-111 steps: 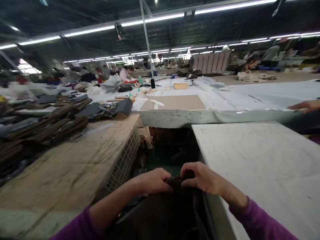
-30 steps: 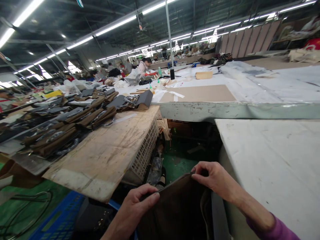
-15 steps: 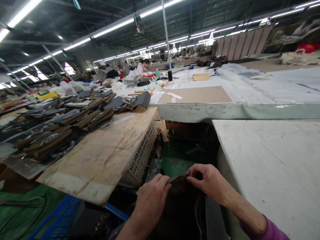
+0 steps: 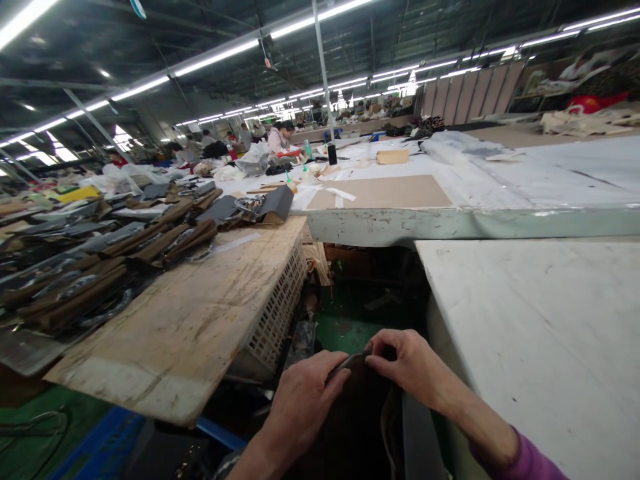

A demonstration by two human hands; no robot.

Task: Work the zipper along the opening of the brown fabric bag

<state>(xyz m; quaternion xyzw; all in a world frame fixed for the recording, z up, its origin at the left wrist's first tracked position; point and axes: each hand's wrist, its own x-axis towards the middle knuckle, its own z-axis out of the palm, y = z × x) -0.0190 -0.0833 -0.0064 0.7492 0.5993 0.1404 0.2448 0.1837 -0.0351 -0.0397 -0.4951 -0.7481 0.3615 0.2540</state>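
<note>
A dark brown, open-topped bag (image 4: 357, 420) is held low in front of me, between the two side tables. My left hand (image 4: 313, 397) pinches its upper edge between thumb and fingers on the left. Just to the right, my right hand (image 4: 400, 363) grips the same edge between thumb and forefinger. A loose seam edge runs down the bag's right side, beside a stiff grey panel (image 4: 423, 437). The lower part of the bag is in deep shadow.
To the left, a worn wooden board (image 4: 175, 327) rests over a white plastic basket (image 4: 277, 327). Several brown and grey bag pieces (image 4: 150, 247) lie beyond it. A white table (image 4: 540, 320) stands at right, a long worktable (image 4: 370, 223) ahead, and a blue crate (image 4: 100, 443) below.
My left thumb and fingers have shifted slightly along the bag's edge, closer to my right hand. The right hand keeps its pinch. The view has turned slightly to the right.
</note>
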